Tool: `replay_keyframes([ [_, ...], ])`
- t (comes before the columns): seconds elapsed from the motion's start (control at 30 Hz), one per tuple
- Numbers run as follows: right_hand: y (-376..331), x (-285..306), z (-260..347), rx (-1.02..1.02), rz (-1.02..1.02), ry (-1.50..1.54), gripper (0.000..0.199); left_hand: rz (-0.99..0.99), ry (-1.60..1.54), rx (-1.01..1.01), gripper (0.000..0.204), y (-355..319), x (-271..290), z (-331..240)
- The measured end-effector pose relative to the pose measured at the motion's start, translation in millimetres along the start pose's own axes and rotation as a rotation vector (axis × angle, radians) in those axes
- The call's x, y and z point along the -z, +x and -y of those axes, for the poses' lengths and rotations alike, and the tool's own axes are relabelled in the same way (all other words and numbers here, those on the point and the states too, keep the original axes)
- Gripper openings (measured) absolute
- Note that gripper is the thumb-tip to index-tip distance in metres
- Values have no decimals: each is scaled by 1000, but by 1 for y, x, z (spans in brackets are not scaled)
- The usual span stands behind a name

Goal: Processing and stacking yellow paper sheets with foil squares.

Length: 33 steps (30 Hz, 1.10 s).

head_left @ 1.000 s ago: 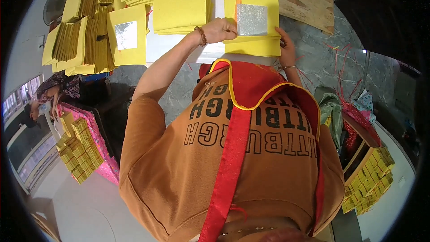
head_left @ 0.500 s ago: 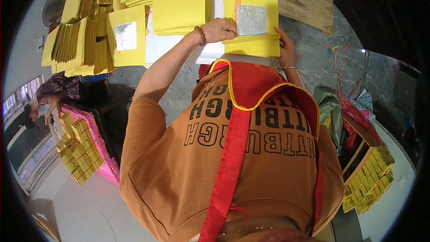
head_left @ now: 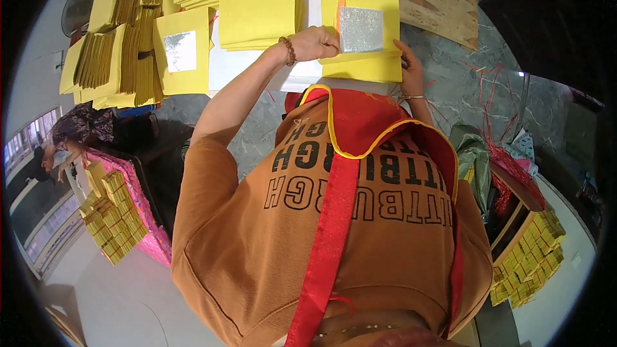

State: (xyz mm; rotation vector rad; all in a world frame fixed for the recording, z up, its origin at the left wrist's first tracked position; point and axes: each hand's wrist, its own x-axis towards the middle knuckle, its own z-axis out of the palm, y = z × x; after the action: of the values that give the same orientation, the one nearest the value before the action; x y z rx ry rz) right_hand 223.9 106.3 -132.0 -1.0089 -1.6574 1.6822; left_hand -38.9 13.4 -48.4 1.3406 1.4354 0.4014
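a person in an orange top and a red apron leaned over a grey marble tabletop, seen from above. the left hand, with a bead bracelet at the wrist, rested on the left edge of a silver foil square, its fingers curled together and pressing the foil down near an orange strip. the foil lay on the top sheet of a yellow paper stack directly ahead of the person. the right hand steadied that stack's right edge, fingers flat and close together; whether they pinched a sheet could not be told.

as for progress, the foil seemed already placed but perhaps not yet smoothed flat. to the left, another yellow sheet with foil lay finished, beside folded yellow bundles. a plain yellow pile without foil sat between them, so more sheets looked left to do. a wooden board lay at the far right.
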Motion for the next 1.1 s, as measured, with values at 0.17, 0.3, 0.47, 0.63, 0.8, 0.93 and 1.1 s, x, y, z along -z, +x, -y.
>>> replay_keyframes([
  [0.17,0,-3,2,8,-6,14,44,-42,-206,74,29,1,-6,1],
  [0.3,2,-1,0,40,-14,-47,43,-164,0,-25,34,-3,-16,-10],
  [0.47,3,2,-3,4,-8,-15,44,-296,503,-346,37,-14,-33,-20],
  [0.63,6,-6,15,-25,-62,-122,44,-282,416,-249,21,-10,-23,-20],
  [0.8,28,0,22,611,-18,-712,42,-281,363,-268,22,-3,-17,-10],
  [0.93,38,5,17,433,126,-435,39,-291,179,-276,34,-17,-9,-22],
  [1.1,40,8,31,23,118,144,41,-563,-61,-407,42,-22,-4,-26],
])
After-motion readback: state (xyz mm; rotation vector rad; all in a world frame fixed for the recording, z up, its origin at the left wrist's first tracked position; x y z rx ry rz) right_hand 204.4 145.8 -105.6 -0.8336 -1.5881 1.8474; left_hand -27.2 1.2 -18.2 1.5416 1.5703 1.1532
